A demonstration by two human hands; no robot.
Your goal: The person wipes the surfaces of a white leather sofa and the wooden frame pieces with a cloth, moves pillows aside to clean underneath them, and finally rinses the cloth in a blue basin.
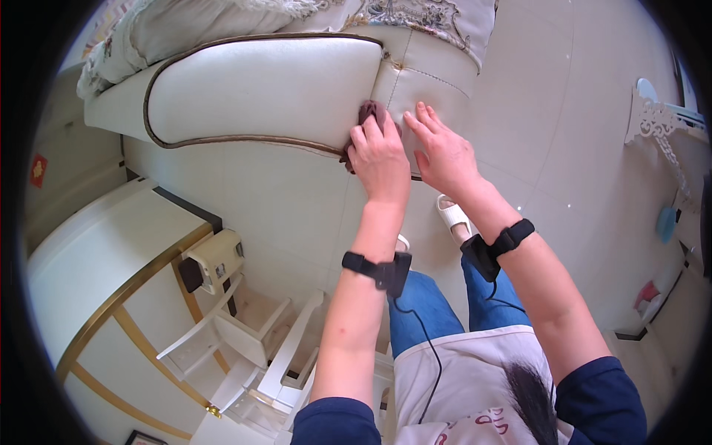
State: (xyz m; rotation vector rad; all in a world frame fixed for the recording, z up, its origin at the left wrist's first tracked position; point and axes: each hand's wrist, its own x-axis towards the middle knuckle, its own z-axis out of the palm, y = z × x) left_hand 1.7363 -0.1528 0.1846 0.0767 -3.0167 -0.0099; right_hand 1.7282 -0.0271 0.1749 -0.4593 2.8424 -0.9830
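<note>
My left hand grips a dark brown cloth and presses it against the edge of a cream leather sofa, where the brown-piped side panel meets the stitched front part. Just to its right, my right hand lies with fingers extended on or close over the stitched leather and holds nothing. Part of the cloth is hidden under my left fingers. Both wrists wear black straps with small boxes and cables.
A fringed, patterned cover lies over the sofa top. White chairs stand at the lower left by a white cabinet with gold trim and a beige device. A white ornate stand is at the right, above tiled floor.
</note>
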